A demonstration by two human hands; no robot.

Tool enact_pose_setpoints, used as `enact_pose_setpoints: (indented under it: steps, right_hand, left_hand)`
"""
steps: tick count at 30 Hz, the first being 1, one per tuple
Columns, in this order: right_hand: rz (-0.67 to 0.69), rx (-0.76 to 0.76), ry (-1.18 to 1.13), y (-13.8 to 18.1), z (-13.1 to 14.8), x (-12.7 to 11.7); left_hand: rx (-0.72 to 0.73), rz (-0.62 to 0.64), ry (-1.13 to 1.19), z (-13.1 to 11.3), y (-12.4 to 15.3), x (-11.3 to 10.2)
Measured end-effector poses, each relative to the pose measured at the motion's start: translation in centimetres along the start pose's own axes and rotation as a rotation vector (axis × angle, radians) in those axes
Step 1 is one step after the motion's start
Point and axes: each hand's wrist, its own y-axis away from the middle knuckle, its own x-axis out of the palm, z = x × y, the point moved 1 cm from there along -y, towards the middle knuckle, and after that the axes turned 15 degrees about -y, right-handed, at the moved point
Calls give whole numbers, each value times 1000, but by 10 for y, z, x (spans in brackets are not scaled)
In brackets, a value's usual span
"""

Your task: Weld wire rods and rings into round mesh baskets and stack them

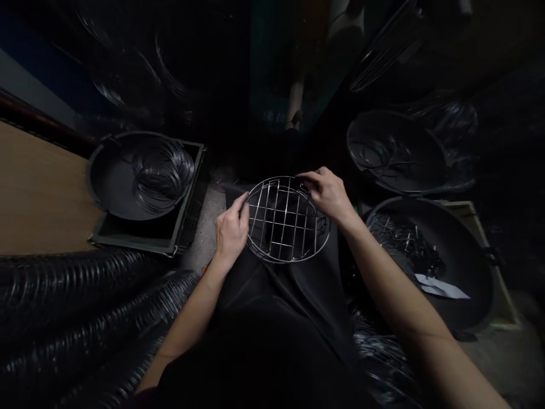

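Wire rack (283,218), round, a grid of thin bright rods inside a hoop rim, held in front of the person above the dark cloth of the lap (276,301). It should handle as light and stiff, though the bare wire may slip a little and the thin rods may flex under pressure, so the outer hoop looks the safest place to take hold, with both sides supported.

At far left lies a wooden surface (42,193). Beside it, a black tub (108,184) sits on a crate (189,213) and holds coiled wire (164,176). Below, long bundled wire hoops (85,324) lie close to the left arm.

The left hand (232,233) has its fingers (242,201) curled and grasping the rack's left rim. The right hand (327,194) reaches over the far right of the rim, its fingers (307,180) closed on the wire.

Further right, a black basin (395,150) is lined with plastic, and a second basin (460,244) holds short wire pieces (406,244) and a white slip of paper (440,287).
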Motion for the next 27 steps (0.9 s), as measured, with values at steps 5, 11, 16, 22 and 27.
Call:
enact_pose_setpoints:
  steps: [5, 11, 16, 22, 27]
  right_hand:
    - [-1, -6, -20, 0, -5, 6]
    - [13, 9, -15, 1, -8, 11]
    - [19, 6, 25, 8, -14, 10]
    - [38, 61, -126, 57, -18, 4]
    - [-30, 161, -420, 80, -27, 10]
  left_hand:
    - [20, -9, -88, 4, 8, 8]
    - [27, 25, -153, 9, 2, 10]
    - [39, 31, -226, 8, 7, 14]
    - [29, -42, -171, 10, 26, 28]
    - [22, -96, 56, 16, 31, 37]
